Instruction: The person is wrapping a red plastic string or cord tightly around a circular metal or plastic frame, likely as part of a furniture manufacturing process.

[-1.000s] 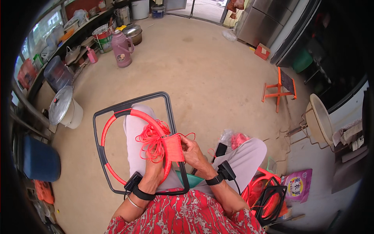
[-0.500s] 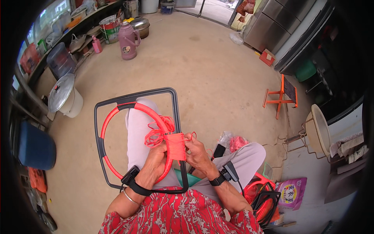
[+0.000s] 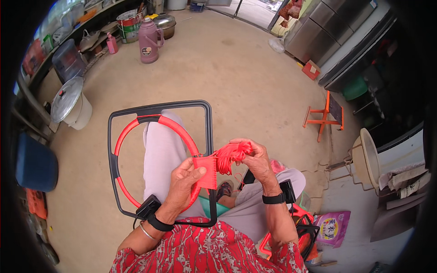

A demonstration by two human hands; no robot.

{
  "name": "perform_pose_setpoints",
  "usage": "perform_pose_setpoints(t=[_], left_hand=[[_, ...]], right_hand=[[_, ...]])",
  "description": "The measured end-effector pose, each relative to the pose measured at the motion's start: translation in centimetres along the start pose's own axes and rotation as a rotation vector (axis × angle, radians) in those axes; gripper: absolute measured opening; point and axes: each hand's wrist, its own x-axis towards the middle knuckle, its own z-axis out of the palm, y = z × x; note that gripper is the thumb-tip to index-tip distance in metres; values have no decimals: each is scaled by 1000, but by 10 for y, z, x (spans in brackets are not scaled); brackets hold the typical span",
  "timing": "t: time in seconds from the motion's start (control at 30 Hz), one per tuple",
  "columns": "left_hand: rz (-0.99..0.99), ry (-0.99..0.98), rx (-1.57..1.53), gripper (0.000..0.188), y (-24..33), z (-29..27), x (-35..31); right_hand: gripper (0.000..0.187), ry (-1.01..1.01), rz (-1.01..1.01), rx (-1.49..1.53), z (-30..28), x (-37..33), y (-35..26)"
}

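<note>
A black squarish frame [image 3: 209, 132] with a red-wrapped ring [image 3: 179, 131] inside it rests over my lap. On its right side, a flat band of tightly wound red cord [image 3: 208, 174] spans the ring and the frame bar. My left hand [image 3: 183, 179] is closed on this band, thumb on its face and the fingers partly hidden behind. Just right of the frame, my right hand [image 3: 256, 160] pinches a looped bundle of red cord [image 3: 228, 156]. A strand runs from the bundle to the top of the band.
More black-and-red frames [image 3: 306, 232] lie by my right side, beside a purple packet [image 3: 333, 228]. An orange folding stool [image 3: 324, 116] stands at right. A lidded white bucket [image 3: 79, 113] and a blue container [image 3: 36, 161] are at left; a pink thermos [image 3: 149, 43] stands farther off.
My right hand has moved right and up, bringing the cord bundle from inside the ring to outside the frame. My left hand stays at the band, its thumb now on the front.
</note>
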Motion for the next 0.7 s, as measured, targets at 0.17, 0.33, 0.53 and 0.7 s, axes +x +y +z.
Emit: perform_pose_setpoints(t=[0.17, 0.33, 0.53, 0.7], left_hand=[[-110, -109, 114, 34, 3, -8, 4], [-183, -29, -13, 31, 10, -3, 4], [-111, 43, 6, 30, 10, 0, 9], [-88, -4, -10, 27, 10, -5, 10]], right_hand=[[43, -60, -414, -820, 16, 25, -6], [33, 36, -13, -136, 31, 37, -52], [32, -13, 122, 161, 9, 21, -69], [24, -83, -264, 600, -16, -7, -85]])
